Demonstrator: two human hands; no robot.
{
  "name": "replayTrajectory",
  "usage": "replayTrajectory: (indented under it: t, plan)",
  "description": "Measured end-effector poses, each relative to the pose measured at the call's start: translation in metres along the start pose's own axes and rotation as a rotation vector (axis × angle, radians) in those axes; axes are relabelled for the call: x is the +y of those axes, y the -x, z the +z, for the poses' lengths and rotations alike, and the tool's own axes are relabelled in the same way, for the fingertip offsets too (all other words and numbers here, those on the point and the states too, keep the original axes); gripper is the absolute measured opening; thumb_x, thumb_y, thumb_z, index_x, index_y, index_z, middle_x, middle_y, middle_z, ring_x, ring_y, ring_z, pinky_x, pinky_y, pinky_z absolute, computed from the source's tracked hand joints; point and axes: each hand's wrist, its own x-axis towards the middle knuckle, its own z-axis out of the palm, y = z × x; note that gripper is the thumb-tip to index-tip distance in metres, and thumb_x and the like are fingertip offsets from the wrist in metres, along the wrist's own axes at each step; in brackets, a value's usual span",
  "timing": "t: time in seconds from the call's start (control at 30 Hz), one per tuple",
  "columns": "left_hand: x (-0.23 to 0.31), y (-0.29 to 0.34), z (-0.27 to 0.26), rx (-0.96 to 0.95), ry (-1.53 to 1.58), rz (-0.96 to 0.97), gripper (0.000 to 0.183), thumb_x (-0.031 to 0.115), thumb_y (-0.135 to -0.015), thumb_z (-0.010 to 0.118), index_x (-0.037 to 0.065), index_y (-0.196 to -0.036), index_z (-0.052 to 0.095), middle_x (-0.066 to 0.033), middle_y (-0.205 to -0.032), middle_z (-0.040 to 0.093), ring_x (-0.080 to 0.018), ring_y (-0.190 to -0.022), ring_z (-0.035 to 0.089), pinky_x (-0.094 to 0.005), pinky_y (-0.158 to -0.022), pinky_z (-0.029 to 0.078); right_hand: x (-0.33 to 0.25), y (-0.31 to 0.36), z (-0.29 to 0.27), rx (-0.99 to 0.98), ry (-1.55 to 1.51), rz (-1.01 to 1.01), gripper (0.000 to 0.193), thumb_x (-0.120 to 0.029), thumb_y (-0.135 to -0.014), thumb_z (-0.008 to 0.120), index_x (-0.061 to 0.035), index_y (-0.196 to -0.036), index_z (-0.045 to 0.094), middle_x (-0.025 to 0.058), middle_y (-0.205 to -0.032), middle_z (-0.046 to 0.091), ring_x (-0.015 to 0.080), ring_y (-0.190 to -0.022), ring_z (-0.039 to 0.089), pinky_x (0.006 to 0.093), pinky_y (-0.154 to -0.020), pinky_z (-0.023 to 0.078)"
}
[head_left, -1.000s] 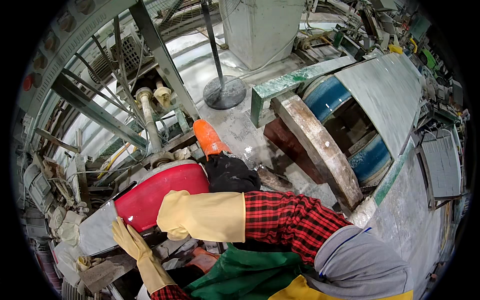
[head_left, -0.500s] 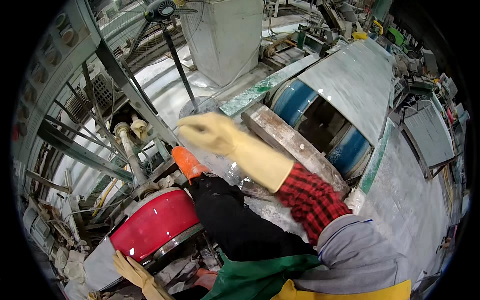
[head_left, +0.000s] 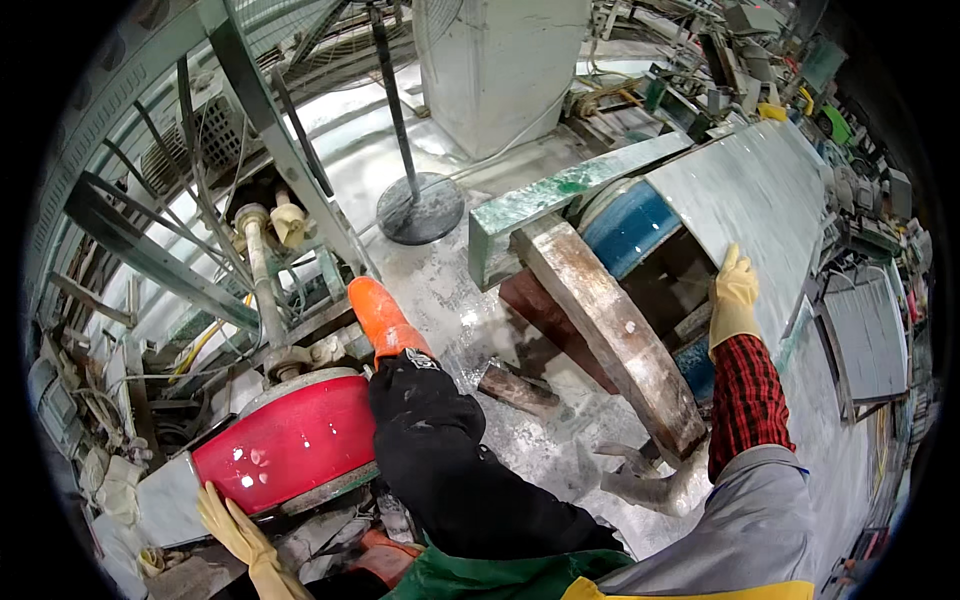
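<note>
My left hand (head_left: pixel 242 545), in a cream rubber glove, rests with its fingers stretched out at the lower edge of a glossy red band on a wheel or drum (head_left: pixel 290 440). A pale grey plate (head_left: pixel 170 505) lies beside those fingers. On the right, my right hand (head_left: pixel 735 293), gloved alike, lies on the near edge of a large grey slab-like top (head_left: pixel 745 195), its fingers extended over the surface. Under that top shows a blue drum-like part (head_left: pixel 630 228) with a dark gap in it. My right palm and thumb are partly hidden.
A stained beam (head_left: pixel 615 330) slants in front of the blue part. A loose block (head_left: pixel 518 390) lies on the wet floor by my orange boot (head_left: pixel 385 315). A fan's round base (head_left: pixel 420 208), a pale pillar (head_left: pixel 500 75) and a metal frame (head_left: pixel 270 125) stand beyond.
My right hand has swung from above the floor by my boot to the right, onto the grey top. My left hand stays by the red band. The view has shifted slightly.
</note>
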Motion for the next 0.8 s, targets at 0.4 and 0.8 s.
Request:
replayTrajectory:
  t: [0.4, 0.8]
  plan:
    - [0.004, 0.005, 0.0, -0.002, 0.006, -0.007, 0.049, 0.032, -0.111, 0.039, 0.012, -0.155, 0.046, -0.0183, -0.16, 0.043, -0.0425, -0.15, 0.033, -0.0512, -0.125, 0.019, 0.018, 0.0, -0.102, -0.145, -0.148, -0.296, 0.047, -0.041, -0.102, 0.042, -0.0053, -0.12, 0.065, 0.029, -0.109, 0.07, 0.0465, -0.108, 0.066, 0.0538, -0.093, 0.05]
    - [0.033, -0.001, -0.041, 0.174, 0.36, 0.065, 0.039, 0.014, -0.103, 0.055, 0.001, -0.139, 0.059, -0.0235, -0.144, 0.057, -0.0453, -0.133, 0.05, -0.0512, -0.115, 0.036, -0.021, 0.061, -0.189, -0.058, -0.377, -0.501, 0.042, -0.037, -0.092, 0.064, -0.0056, -0.12, 0.067, 0.0286, -0.107, 0.071, 0.0467, -0.104, 0.066, 0.0502, -0.09, 0.051]
